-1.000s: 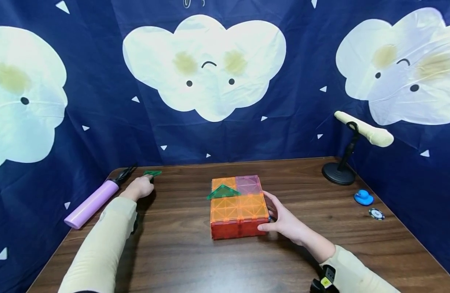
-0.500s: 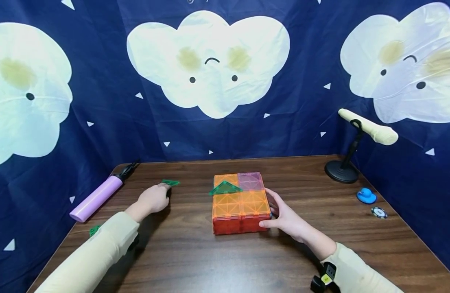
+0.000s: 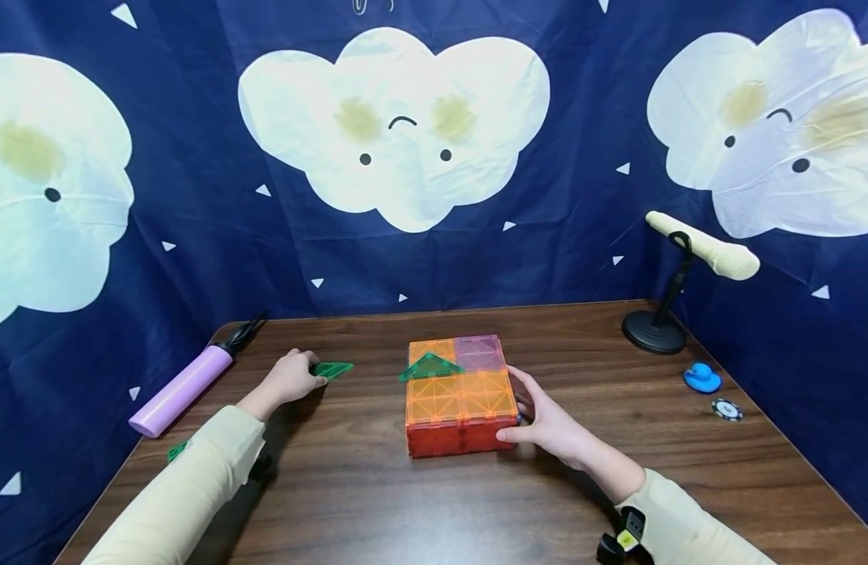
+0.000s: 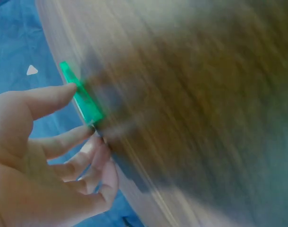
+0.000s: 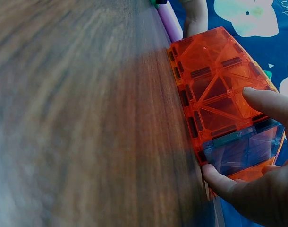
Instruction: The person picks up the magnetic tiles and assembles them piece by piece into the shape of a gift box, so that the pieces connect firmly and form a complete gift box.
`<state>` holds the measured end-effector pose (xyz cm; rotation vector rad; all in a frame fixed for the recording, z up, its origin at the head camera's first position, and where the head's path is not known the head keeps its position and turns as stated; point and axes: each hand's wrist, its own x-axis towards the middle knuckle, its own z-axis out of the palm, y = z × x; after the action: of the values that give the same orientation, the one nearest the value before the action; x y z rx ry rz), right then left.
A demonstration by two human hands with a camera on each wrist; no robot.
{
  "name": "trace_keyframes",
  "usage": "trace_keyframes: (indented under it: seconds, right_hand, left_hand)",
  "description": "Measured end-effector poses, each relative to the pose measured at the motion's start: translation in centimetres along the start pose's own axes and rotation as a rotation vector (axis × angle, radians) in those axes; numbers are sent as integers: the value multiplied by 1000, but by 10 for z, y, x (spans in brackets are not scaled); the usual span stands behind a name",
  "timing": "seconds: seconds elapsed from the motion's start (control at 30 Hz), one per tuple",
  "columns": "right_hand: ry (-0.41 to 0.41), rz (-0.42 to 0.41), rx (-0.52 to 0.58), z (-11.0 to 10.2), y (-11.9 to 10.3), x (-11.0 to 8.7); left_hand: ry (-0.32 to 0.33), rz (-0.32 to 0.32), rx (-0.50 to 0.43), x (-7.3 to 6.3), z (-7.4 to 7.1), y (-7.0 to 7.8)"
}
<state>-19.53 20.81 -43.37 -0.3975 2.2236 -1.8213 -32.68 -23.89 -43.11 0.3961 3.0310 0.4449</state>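
Observation:
Thumb and fingers of my left hand pinch a translucent green triangular magnetic tile over the left part of the table. The left wrist view has the tile almost edge-on at the thumb tip. In the middle stands a low box of magnetic tiles, orange and purple on top with red sides. A second green triangular tile lies on its top. My right hand holds the box's right side, thumb on the red front. In the right wrist view, a blue tile shows between thumb and fingers.
A lilac hand pump lies at the table's left edge, near a small green piece partly behind the left sleeve. At right are a cream microphone on a black stand, a blue toy duck and a poker chip.
My left hand has brought the green triangular tile from the far left rightward and a little nearer, toward the box. My right hand stays at the box, which has not moved.

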Motion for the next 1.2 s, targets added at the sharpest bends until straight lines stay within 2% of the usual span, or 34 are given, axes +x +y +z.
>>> trace_keyframes:
  seconds: [0.2, 0.4, 0.47, 0.67, 0.77, 0.9, 1.1, 1.2]
  right_hand:
    - [3, 6, -6, 1, 1, 0]
    - [4, 2, 3, 1, 0, -1]
    - [1, 12, 7, 2, 2, -1]
    - [4, 16, 3, 1, 4, 0]
    - [5, 13, 6, 1, 5, 1]
    - [-2, 15, 14, 0, 5, 1]
    - [-3, 1, 0, -1, 7, 1]
    - [-3, -4, 2, -1, 7, 2]
  left_hand:
    - [-48, -40, -87, 1, -5, 2]
    - [-16, -68, -186, -1, -5, 7]
    - [6, -51, -212, -2, -4, 10]
    - [93, 53, -264, -2, -7, 29]
    - [175, 112, -277, 1, -14, 47]
    - [249, 220, -293, 2, -27, 83]
    - [262, 369, -302, 5, -49, 139]
    - [231, 419, -312, 9, -57, 161]
